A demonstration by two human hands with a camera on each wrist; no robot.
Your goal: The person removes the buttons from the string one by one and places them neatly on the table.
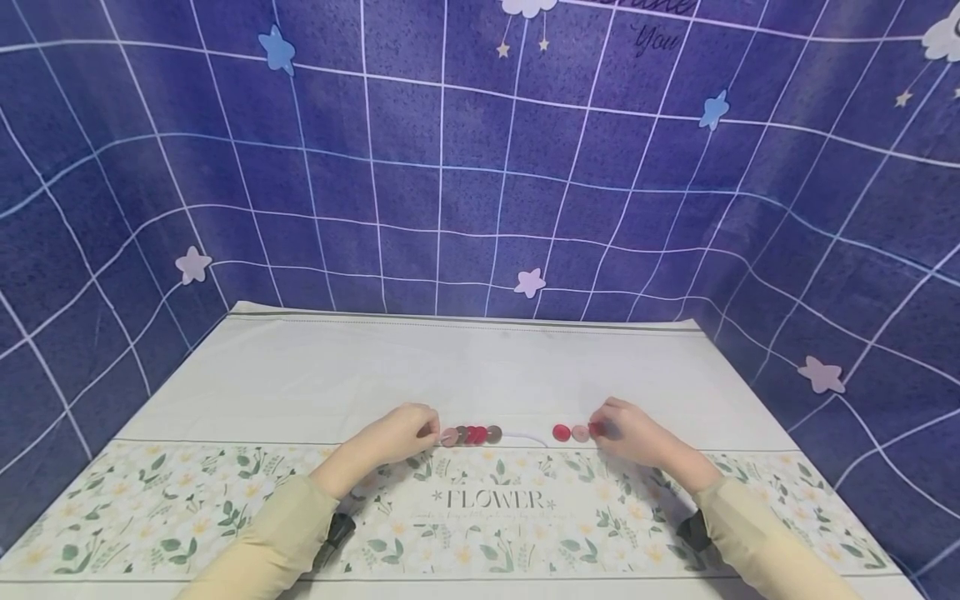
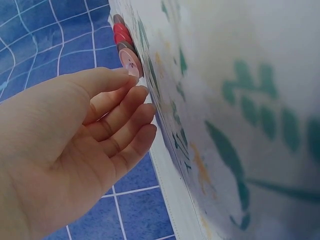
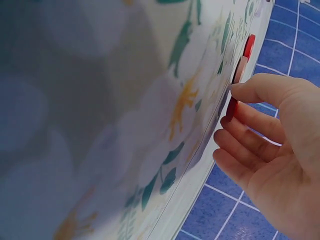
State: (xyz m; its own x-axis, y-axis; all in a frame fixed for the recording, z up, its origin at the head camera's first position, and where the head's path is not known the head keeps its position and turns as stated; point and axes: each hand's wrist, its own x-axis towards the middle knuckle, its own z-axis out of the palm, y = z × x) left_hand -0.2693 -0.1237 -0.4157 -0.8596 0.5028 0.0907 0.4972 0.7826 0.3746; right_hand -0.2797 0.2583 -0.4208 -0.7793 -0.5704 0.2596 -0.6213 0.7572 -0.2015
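Note:
Several round buttons, pink, brown and red, stand in a row on a white string [image 1: 525, 436] in the middle of the table. Just left of the pink button [image 1: 448, 437] at the row's end, my left hand [image 1: 408, 431] pinches the string between thumb and forefinger; the fingertips mostly hide it. A brown button [image 1: 493, 433] ends the row on the right, where the string's tail lies loose. Farther right lie a loose red button [image 1: 561, 432] and a loose pink button [image 1: 581, 433]. Beside them my right hand [image 1: 632, 433] pinches another red button [image 3: 231, 109] by its edge.
The table has a white cloth [image 1: 450, 367] with a floral band [image 1: 285, 475] along the front, lettered FLOWER. Blue curtains [image 1: 420, 192] with white grid lines and stars enclose the back and sides. A dark band [image 1: 693, 531] is on the right wrist.

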